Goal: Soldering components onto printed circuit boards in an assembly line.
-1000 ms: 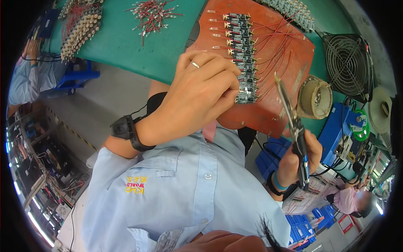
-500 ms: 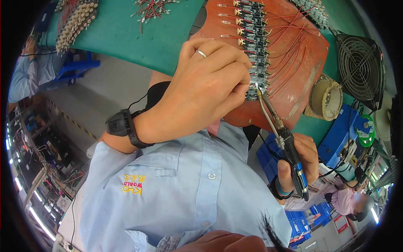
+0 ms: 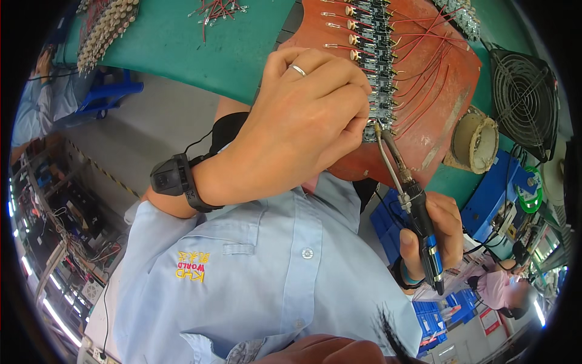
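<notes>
Black soldering iron (image 3: 415,203), likely light and stiff, is gripped where safest, its handle (image 3: 426,236), by the right hand (image 3: 445,227); left hand (image 3: 312,121) curls, contents hidden, left of fragile-looking circuit boards (image 3: 380,64).

1. My left hand (image 3: 318,115) hides its own fingertips; can't tell what they touch.
2. Circuit-board row (image 3: 381,67): top edge cuts it, my left hand covers part.
3. Soldering iron (image 3: 418,209) tip: exact contact too small to tell.
4. Wire pile (image 3: 219,8): top cut off.

Grey floor (image 3: 170,121) with a striped line (image 3: 104,170), blue stool (image 3: 112,95), green tabletop (image 3: 188,64), bright tube lights (image 3: 59,327)
</notes>
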Demonstrator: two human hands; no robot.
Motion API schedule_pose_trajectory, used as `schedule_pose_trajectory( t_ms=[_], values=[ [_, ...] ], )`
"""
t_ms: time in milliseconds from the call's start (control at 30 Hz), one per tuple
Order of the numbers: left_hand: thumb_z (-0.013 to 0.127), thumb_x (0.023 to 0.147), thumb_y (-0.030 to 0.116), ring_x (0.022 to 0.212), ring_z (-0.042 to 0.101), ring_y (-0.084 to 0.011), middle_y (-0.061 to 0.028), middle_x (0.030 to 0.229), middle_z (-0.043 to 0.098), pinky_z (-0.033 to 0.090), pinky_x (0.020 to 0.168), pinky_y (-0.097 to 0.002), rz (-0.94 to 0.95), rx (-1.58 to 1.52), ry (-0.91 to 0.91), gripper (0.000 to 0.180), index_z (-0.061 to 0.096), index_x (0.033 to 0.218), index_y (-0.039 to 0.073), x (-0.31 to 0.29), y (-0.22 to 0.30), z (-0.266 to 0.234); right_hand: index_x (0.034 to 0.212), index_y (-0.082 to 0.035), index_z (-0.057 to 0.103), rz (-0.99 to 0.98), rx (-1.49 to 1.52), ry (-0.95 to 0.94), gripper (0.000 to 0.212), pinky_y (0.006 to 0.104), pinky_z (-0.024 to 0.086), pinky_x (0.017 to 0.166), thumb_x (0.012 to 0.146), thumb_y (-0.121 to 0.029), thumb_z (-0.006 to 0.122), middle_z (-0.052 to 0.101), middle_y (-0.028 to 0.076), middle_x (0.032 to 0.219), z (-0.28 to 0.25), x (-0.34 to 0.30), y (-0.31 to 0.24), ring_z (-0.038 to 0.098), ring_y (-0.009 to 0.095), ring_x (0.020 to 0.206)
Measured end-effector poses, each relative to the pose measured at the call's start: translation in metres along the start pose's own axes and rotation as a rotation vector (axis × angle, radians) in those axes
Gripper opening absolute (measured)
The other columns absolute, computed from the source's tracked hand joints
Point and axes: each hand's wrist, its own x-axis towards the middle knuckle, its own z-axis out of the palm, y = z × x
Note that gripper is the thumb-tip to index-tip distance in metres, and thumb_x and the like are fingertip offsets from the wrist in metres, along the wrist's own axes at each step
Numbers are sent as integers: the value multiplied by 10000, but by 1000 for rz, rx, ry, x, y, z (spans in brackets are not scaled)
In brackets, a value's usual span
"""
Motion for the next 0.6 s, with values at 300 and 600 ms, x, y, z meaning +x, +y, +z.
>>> schedule_pose_trajectory(
  t_ms=[300,600],
  values=[
    [677,698,60,956,538,-219,6,976,603,337,911,-367,-5,-3,-20,113,596,764,103,0,1,-2,983,78,561,-60,-128,-93,474,364,522,634,639,-134,808,622,245,879,-3,8,-10,630,310,757],
    [671,707,62,962,534,-220,8,985,602,331,924,-376,-12,-6,-20,104,596,766,104,-1,3,-2,1014,89,544,-59,11,50,474,379,517,685,668,-137,777,628,248,902,-5,-3,-3,629,306,798]
  ],
)
